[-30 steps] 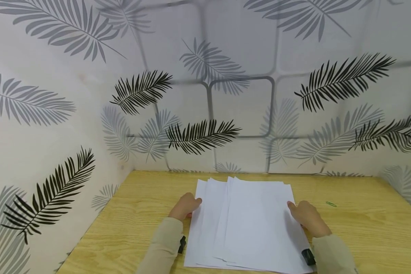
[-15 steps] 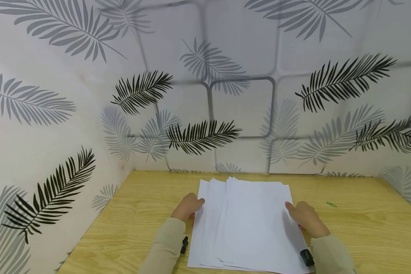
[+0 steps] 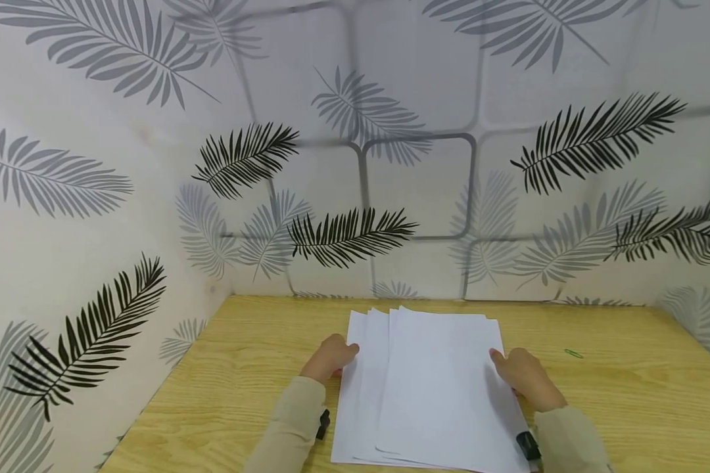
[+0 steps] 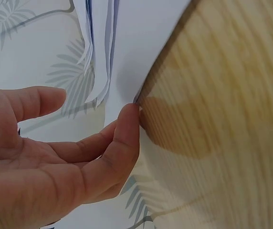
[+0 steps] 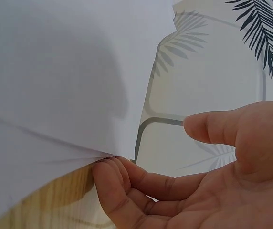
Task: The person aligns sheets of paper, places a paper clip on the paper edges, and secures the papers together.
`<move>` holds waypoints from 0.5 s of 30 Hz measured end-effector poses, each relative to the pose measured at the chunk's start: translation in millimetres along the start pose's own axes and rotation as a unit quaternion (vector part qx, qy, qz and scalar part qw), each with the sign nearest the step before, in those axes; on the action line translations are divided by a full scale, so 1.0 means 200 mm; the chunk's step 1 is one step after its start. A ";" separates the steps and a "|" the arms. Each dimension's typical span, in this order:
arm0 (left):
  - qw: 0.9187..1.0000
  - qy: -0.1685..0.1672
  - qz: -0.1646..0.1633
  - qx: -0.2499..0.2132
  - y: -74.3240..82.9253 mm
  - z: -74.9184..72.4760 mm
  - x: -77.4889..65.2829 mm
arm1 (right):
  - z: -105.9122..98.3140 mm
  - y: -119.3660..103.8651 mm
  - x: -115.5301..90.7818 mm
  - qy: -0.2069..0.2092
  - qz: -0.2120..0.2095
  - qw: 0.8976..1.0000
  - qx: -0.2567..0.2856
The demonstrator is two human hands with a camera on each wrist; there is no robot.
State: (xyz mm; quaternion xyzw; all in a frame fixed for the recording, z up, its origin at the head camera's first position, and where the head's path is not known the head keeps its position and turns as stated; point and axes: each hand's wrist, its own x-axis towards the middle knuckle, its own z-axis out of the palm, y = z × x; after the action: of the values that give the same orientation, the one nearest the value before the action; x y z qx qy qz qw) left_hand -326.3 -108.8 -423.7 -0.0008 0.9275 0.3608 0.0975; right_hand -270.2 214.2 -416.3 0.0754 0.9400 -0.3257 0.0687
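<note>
A loose stack of white paper sheets (image 3: pixel 444 387) lies on the wooden table, its left-hand sheets fanned out beyond the top ones. My left hand (image 3: pixel 331 357) is at the stack's left edge. In the left wrist view its fingertips (image 4: pixel 128 119) touch the edge of the lower paper (image 4: pixel 136 38), and the thumb stands apart. Along the opposite edge is my right hand (image 3: pixel 525 374). The right wrist view has its bent fingertips (image 5: pixel 109 169) against the sheets' edge (image 5: pixel 55 133), with the thumb held away from the paper.
A small green paper clip (image 3: pixel 574 353) lies on the table (image 3: pixel 639 394) to the right of the stack. Behind the table rises a leaf-patterned wall covering (image 3: pixel 414 184). Black straps or camera mounts (image 3: pixel 528 445) show at both wrists.
My left hand has moved right, pushing the left-hand sheets inward. My right hand has shifted slightly left. The stack has become narrower.
</note>
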 end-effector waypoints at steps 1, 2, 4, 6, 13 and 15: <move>1.000 0.000 0.001 0.004 0.00 0.00 0.00 | 0.00 0.00 0.00 0.001 -0.001 1.000 0.000; 1.000 0.000 0.002 0.008 0.01 0.00 0.00 | 0.01 0.00 0.00 0.002 -0.003 1.000 0.000; 1.000 0.000 0.004 0.014 0.01 0.01 -0.01 | 0.01 0.01 0.00 0.003 -0.005 1.000 0.001; 1.000 0.001 0.006 0.014 0.01 0.01 -0.01 | 0.01 0.01 0.01 0.003 -0.008 1.000 0.004; 1.000 -0.001 0.018 0.001 0.02 0.02 -0.01 | 0.02 0.00 0.01 0.003 -0.007 1.000 0.005; 1.000 -0.003 0.018 -0.003 0.02 0.02 -0.01 | 0.02 0.00 0.01 0.001 -0.001 1.000 0.005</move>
State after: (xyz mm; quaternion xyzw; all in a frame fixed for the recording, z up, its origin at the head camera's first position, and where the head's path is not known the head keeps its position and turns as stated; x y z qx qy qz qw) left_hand -323.6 -103.5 -423.3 0.0164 0.9260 0.3653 0.0934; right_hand -272.1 212.0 -419.8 0.0755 0.9384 -0.3305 0.0674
